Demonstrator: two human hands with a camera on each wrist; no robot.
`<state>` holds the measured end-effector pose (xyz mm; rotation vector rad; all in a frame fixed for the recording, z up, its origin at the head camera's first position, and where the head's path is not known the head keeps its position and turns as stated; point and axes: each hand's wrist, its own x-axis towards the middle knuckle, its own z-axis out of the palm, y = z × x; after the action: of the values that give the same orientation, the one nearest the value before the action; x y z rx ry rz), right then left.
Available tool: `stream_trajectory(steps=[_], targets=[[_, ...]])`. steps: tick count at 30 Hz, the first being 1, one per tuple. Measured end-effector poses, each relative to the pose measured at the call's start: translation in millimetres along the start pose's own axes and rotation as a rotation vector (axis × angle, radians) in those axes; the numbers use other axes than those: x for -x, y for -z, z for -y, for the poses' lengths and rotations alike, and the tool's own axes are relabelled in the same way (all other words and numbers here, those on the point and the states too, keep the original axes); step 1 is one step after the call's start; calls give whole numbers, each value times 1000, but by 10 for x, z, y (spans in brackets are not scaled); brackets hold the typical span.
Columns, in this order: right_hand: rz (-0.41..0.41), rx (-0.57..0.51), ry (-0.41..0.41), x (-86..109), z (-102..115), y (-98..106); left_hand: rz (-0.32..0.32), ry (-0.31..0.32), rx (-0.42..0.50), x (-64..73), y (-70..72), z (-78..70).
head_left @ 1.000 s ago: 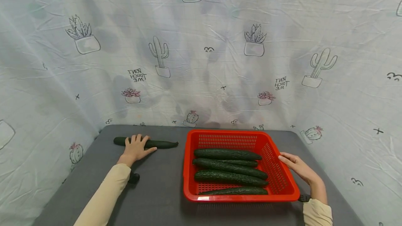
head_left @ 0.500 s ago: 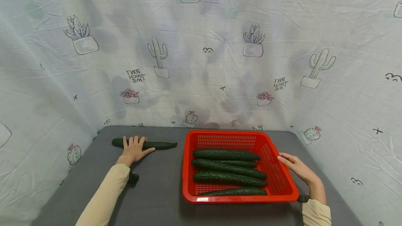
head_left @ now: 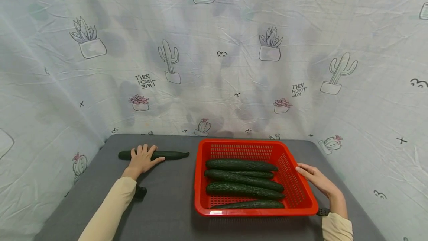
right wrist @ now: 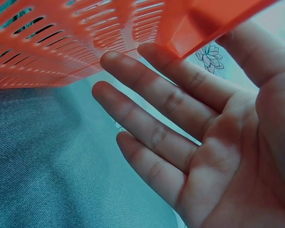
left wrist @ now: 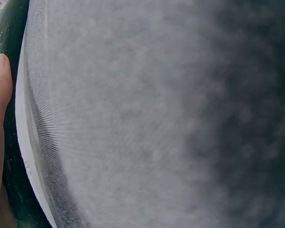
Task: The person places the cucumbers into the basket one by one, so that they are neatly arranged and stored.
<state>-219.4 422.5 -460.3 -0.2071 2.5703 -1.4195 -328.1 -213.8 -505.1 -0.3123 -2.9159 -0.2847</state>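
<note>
A dark green cucumber [head_left: 172, 155] lies crosswise on the grey table. My left hand [head_left: 142, 161] holds it from above, fingers over the far side and thumb along the near side. In the left wrist view, the thumb [left wrist: 0, 88] rests against the cucumber [left wrist: 19, 175]. A red plastic basket [head_left: 255, 211] stands to the right, with several cucumbers [head_left: 245, 189] lying side by side in it. At its right rim, my right hand [head_left: 317, 179] grips with the thumb over the edge. Its fingers [right wrist: 152, 85] stretch beneath the rim, along the outer wall, in the right wrist view.
The grey tabletop [head_left: 167, 203] reaches back to a pale curtain [head_left: 214, 84] printed with cacti, which also hangs at both sides. A black wrist camera [head_left: 140, 193] shows under the left sleeve, and a black strap [head_left: 323, 211] at the right wrist.
The left end of the held cucumber has shifted slightly toward me and to the left, along with my left hand. My right hand and the basket stay in place.
</note>
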Motion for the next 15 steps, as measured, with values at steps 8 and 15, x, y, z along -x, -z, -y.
stream_trajectory(steps=[8,15], targets=[[15,-17,15,-11,-14,2,-104,-10,14,28,-24,-13],[22,-46,19,-18,-19,13,-81,26,26,29,-9,-26]])
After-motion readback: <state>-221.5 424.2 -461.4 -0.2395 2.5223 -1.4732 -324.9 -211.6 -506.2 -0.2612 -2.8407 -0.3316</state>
